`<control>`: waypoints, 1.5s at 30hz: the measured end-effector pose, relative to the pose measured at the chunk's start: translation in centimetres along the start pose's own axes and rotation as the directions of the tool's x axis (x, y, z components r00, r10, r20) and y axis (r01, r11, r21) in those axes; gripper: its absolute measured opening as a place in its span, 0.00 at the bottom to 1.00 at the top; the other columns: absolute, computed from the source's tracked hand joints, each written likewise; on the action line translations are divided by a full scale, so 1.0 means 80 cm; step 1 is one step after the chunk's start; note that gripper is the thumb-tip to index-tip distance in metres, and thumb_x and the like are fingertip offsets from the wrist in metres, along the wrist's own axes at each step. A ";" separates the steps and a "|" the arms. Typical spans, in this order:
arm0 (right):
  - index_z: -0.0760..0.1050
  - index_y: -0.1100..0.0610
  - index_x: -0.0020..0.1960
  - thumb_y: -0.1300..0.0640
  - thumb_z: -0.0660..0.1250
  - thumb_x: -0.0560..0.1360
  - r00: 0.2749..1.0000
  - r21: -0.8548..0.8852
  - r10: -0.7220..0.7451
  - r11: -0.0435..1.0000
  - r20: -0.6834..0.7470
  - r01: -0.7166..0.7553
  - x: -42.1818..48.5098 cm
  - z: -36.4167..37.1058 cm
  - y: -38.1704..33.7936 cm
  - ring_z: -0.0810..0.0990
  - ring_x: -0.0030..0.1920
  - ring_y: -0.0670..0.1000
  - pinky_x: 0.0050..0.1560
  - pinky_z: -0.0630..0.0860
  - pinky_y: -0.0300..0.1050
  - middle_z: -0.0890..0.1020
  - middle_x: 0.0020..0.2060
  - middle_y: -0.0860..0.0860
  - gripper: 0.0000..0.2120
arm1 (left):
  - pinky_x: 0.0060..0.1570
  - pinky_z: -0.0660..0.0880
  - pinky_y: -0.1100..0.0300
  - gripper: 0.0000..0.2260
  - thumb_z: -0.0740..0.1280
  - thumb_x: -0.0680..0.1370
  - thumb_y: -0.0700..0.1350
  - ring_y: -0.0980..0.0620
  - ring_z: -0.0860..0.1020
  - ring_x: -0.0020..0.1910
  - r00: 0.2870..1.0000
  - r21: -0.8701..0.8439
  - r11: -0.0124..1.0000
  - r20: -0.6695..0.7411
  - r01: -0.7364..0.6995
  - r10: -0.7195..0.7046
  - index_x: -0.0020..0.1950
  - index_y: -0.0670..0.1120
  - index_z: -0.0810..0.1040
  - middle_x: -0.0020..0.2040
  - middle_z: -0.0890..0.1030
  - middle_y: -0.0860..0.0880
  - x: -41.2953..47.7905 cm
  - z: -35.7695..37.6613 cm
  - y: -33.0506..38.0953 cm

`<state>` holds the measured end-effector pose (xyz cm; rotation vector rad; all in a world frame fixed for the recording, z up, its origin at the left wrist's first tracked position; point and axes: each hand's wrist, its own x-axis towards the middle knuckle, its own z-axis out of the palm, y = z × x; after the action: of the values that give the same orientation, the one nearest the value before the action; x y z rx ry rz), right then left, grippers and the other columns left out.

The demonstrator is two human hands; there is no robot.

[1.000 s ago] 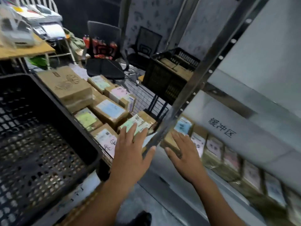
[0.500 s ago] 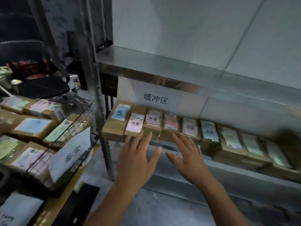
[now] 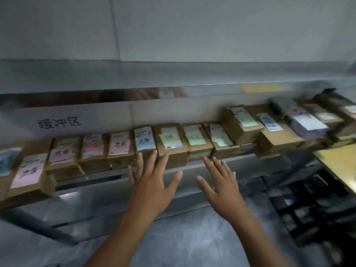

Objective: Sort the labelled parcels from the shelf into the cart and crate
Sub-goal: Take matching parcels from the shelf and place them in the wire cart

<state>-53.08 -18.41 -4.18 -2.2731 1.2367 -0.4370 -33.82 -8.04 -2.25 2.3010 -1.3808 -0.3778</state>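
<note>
A row of several brown cardboard parcels with coloured labels lies along a metal shelf [image 3: 238, 160]. Pink-labelled parcels [image 3: 92, 146] are at the left, a blue-labelled parcel [image 3: 144, 138] is near the middle, and green-labelled parcels [image 3: 171, 140] follow to its right. My left hand [image 3: 152, 187] hovers flat with fingers spread, its fingertips just in front of the blue-labelled and first green-labelled parcels. My right hand [image 3: 219, 184] is spread beside it, fingertips below another green-labelled parcel [image 3: 194, 135]. Neither hand holds anything. The cart is out of view.
An upper metal shelf [image 3: 173, 78] overhangs the row. A white sign with black characters [image 3: 59, 122] is behind the left parcels. A black plastic crate [image 3: 312, 209] sits low at the right, under a yellow table edge [image 3: 339, 162]. Grey floor lies below.
The view has swung right from the cart and crate to face the shelf. Both hands stay spread and now reach toward parcels further along the row.
</note>
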 end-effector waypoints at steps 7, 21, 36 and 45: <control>0.50 0.34 0.81 0.30 0.52 0.78 0.984 0.038 0.164 0.986 -0.069 -0.162 0.011 -0.042 0.089 0.36 0.81 0.43 0.79 0.35 0.52 0.49 0.82 0.40 0.33 | 0.78 0.32 0.39 0.36 0.47 0.77 0.74 0.50 0.28 0.79 0.977 0.034 0.994 0.189 -0.104 0.096 0.83 0.64 0.47 0.84 0.39 0.57 0.079 0.071 0.088; 0.53 0.37 0.81 0.30 0.52 0.78 0.909 0.042 0.367 0.930 -0.197 -0.366 0.142 -0.130 0.211 0.42 0.82 0.43 0.82 0.43 0.55 0.55 0.82 0.41 0.33 | 0.76 0.63 0.43 0.39 0.62 0.77 0.70 0.46 0.59 0.81 0.950 -0.577 0.809 0.302 0.115 0.080 0.83 0.56 0.54 0.83 0.57 0.49 0.305 0.201 0.233; 0.57 0.44 0.82 0.30 0.52 0.75 0.952 0.166 0.279 0.952 -0.129 -0.257 0.260 -0.166 0.314 0.44 0.83 0.48 0.81 0.47 0.52 0.57 0.82 0.46 0.38 | 0.65 0.66 0.59 0.31 0.70 0.80 0.54 0.57 0.70 0.69 0.972 -0.822 0.518 0.196 0.235 -0.130 0.79 0.64 0.58 0.73 0.70 0.57 0.371 0.291 0.311; 0.61 0.45 0.80 0.24 0.46 0.74 1.000 0.074 -0.004 0.997 0.029 0.001 0.337 -0.174 0.362 0.43 0.83 0.52 0.81 0.43 0.64 0.60 0.81 0.47 0.41 | 0.67 0.66 0.59 0.27 0.67 0.81 0.58 0.62 0.72 0.68 0.935 -0.825 0.448 0.259 0.344 -0.241 0.77 0.62 0.61 0.68 0.74 0.64 0.358 0.285 0.320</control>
<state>-65.46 -58.26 -8.46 -2.2116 1.1842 -0.4415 -50.08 -48.93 -9.89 1.6055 -0.5303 -1.0504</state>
